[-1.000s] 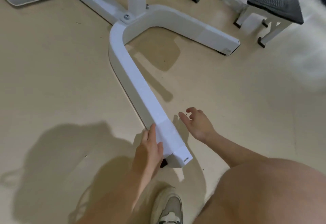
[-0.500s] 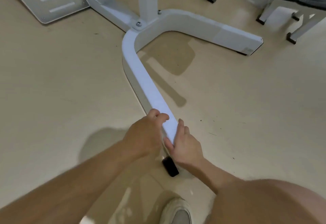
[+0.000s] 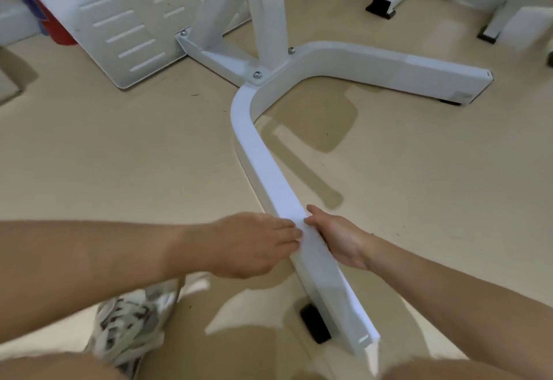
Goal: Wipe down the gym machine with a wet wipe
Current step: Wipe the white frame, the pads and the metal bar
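Beige gym flooring [image 3: 104, 155] runs under the white gym machine [image 3: 269, 5], whose base splits into two legs at a bolted joint [image 3: 257, 74]. One curved leg [image 3: 260, 155] sweeps toward the camera and ends over a black foot pad [image 3: 314, 323].

Both hands meet on this leg, between its bend and its near end. The left hand [image 3: 254, 245] lies across the top face with its fingers straight and flat, pressing down. The right hand [image 3: 338, 239] cups the leg's right side with the thumb stretched along the top edge. Its fingers are hidden, so I cannot tell how far they curl.

The wet wipe [image 3: 309, 242] is white on white paint, only faintly visible on the top face between the hands.

A slotted white plate [image 3: 125, 20] rests by the joint's far side, and a sneaker [image 3: 128, 328] stands left of the leg's near end.
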{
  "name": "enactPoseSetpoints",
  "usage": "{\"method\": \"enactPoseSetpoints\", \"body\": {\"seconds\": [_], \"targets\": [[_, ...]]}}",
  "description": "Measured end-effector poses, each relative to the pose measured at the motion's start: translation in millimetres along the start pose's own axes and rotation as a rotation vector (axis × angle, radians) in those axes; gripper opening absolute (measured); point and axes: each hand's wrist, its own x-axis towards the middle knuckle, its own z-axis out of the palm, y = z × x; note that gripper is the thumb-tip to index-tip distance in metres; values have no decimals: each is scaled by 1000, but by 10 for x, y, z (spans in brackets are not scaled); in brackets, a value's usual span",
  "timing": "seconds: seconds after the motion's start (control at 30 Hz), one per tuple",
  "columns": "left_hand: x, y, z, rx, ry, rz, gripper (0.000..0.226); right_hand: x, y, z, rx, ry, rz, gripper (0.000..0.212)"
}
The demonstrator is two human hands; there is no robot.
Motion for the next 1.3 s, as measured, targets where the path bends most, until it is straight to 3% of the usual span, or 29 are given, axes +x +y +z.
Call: {"method": "enactPoseSetpoints", "body": {"seconds": [0.1,0.23,0.37,0.47,0.57,0.7,0.87,0.93,1.03,1.13,1.23,1.3], "targets": [[470,149,212,-240,253,-55,50,-92,-265,-43,-173,139,-25,62],[887,330,372,-344,166,-133,54,-229,-610,-173,-487,267,-95,58],[891,145,572,-378,301,-127,39,-406,-336,-251,-695,115,56,56],[752,-378,754,-351,353,-251,33,-509,-175,-383,-809,31,227,60],[566,-1134,920,-318,300,-400,39,-390,-359,-437,-750,145,217,50],[548,-1332,882,-314,241,-468,45,163,-694,-179,-301,415,41,29],[627,-855,881,-401,353,-176,35,700,-877,390,123,594,-111,28],[604,-1195,921,-418,397,-150,28,789,-799,570,48,667,-183,29],[455,-1945,1112,-361,369,-349,30,833,-766,680,-311,687,-215,36],[336,-2490,1297,-300,366,-474,38,963,-888,701,-489,619,-187,52],[364,-2262,1257,-321,371,-478,38,1133,-1043,749,-440,685,-230,50],[329,-1943,1259,-378,413,-362,37,1270,-1166,747,-309,758,-243,47]]}}
